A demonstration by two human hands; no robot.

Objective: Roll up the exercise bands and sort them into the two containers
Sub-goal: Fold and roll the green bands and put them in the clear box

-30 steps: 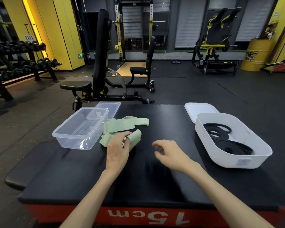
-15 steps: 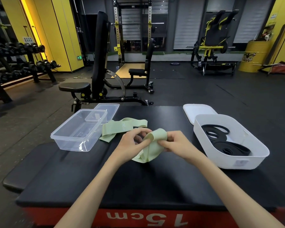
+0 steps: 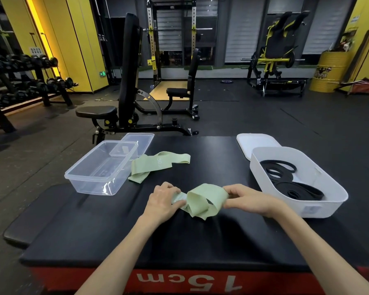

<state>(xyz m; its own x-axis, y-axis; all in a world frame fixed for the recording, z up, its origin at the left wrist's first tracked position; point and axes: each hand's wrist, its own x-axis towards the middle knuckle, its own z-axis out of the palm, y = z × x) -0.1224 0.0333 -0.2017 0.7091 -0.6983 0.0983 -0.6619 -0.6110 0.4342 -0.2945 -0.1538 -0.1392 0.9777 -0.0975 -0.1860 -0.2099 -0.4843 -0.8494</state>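
A light green exercise band (image 3: 202, 200) hangs twisted between my two hands, just above the black padded platform (image 3: 179, 237). My left hand (image 3: 163, 200) pinches its left end and my right hand (image 3: 246, 199) pinches its right end. A second green band (image 3: 158, 166) lies loose on the platform beside the clear plastic container (image 3: 100, 167), which holds nothing. The white container (image 3: 298, 182) on the right holds black bands (image 3: 292, 184).
A clear lid (image 3: 140, 141) lies behind the clear container and a white lid (image 3: 256, 143) behind the white one. A weight bench (image 3: 119, 111) stands beyond the platform, with a dumbbell rack (image 3: 19, 81) at the far left.
My left hand lifted one green band off the pile and brought it to the middle. My right hand joined it, and the two hands have now drawn the band out sideways.
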